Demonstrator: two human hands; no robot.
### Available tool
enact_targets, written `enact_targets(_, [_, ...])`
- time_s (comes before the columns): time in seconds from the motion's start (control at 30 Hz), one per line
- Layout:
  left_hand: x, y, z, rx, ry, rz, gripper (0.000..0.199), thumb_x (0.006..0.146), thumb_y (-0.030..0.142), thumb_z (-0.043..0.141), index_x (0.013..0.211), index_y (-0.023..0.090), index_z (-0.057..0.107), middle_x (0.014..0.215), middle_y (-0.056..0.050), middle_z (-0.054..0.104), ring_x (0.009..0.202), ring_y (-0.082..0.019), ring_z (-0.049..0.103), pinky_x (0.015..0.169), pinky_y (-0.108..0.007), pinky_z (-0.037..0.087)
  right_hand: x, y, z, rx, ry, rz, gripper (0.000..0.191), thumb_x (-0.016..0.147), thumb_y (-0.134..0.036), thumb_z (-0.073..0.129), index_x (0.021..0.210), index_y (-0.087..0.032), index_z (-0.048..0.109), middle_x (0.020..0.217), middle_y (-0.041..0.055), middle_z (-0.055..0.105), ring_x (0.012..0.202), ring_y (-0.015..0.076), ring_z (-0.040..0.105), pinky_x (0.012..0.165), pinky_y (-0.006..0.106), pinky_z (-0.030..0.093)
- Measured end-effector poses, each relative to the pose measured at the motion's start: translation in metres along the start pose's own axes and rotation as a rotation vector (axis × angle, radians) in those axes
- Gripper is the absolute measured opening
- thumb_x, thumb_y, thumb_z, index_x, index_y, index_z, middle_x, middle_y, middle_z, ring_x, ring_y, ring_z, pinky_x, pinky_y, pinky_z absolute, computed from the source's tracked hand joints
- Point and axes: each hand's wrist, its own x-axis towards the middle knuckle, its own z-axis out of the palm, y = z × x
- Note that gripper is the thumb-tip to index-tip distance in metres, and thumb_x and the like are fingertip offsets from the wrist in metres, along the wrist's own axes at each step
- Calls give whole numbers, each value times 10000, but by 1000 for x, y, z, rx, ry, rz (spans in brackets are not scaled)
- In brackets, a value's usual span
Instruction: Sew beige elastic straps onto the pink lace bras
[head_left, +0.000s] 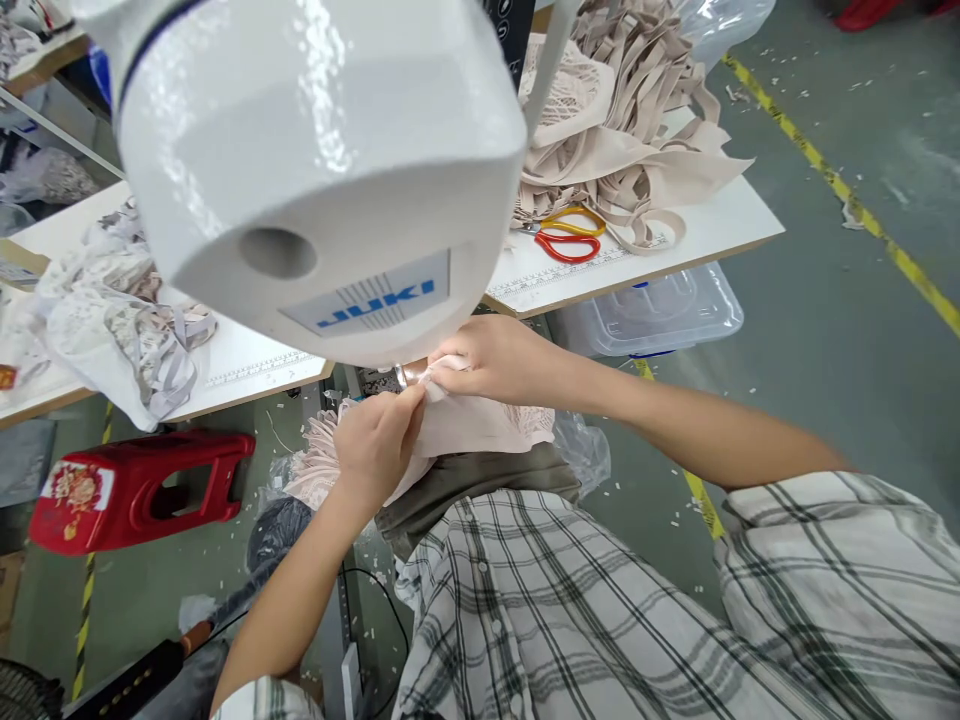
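Observation:
Pale pink fabric (480,427) with lace parts hangs over the lap, just below the head of a white JUKI sewing machine (322,180). My left hand (377,440) pinches the upper edge of the fabric from the left. From the right, my right hand (491,358) grips a bunched part of the same edge, its fingers nearly meeting those of my left hand. Between and above the hands is a small metal machine part (405,375). The machine head hides what lies behind it.
Red and yellow scissors (570,235) lie on the right tabletop near beige strips (645,90). White and grey garments (127,310) are piled on the left table. A red stool (142,490) stands lower left; a clear plastic box (660,310) is under the right table.

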Motion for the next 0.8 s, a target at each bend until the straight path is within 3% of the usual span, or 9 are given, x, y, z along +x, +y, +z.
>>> enact_targets(0.1, [0, -23, 2, 143, 20, 244, 326, 967, 196, 479, 1187, 282, 705, 775, -33, 691, 660, -144, 603, 620, -263, 394, 6, -2, -2, -81, -21, -9, 249, 879, -205, 513, 680, -165, 658, 701, 31, 622, 642, 131, 462, 600, 292, 275])
enact_targets(0.17, [1, -33, 3, 208, 12, 335, 375, 948, 166, 485, 1235, 293, 690, 798, -36, 697, 655, -142, 597, 604, -263, 384, 6, -5, -3, -113, -11, 1, 259, 880, -203, 508, 664, -158, 643, 693, 38, 614, 621, 127, 440, 593, 298, 265])
enact_targets(0.33, [7, -28, -2, 268, -86, 314, 380, 942, 197, 478, 1250, 292, 681, 635, -15, 581, 554, -145, 520, 498, -284, 266, -2, -2, 1, -110, -8, 9, 247, 915, -211, 500, 756, -162, 683, 768, 45, 636, 674, 140, 497, 620, 292, 319])
enact_targets(0.47, [8, -8, -12, 286, -181, 229, 408, 939, 219, 462, 1318, 242, 614, 631, -18, 568, 535, -161, 501, 463, -297, 178, -18, 9, 23, -208, 269, -118, 230, 962, -325, 525, 1078, -222, 695, 1152, 98, 619, 1065, 239, 549, 907, 378, 424])
enact_targets(0.57, [12, -7, -17, 295, -199, 247, 411, 933, 196, 457, 1319, 213, 597, 653, -19, 604, 542, -162, 515, 457, -304, 155, -29, 15, 42, -330, 514, -193, 225, 934, -310, 584, 1133, -292, 686, 1187, 81, 594, 1166, 255, 511, 1040, 444, 378])
enact_targets(0.67, [21, -26, -18, 309, -216, 409, 467, 907, 128, 451, 1328, 263, 600, 583, 10, 550, 507, -152, 484, 468, -313, 146, -34, 18, 55, -301, 567, -177, 217, 937, -243, 569, 1103, -301, 696, 986, 50, 627, 981, 205, 570, 929, 391, 443])
enact_targets(0.8, [30, -45, -16, 327, -197, 569, 481, 887, 110, 455, 1301, 288, 620, 532, 27, 502, 477, -146, 449, 475, -318, 137, -39, 23, 71, 31, 462, -52, 311, 974, -284, 525, 1278, -241, 572, 936, 45, 623, 833, 158, 594, 758, 303, 495])
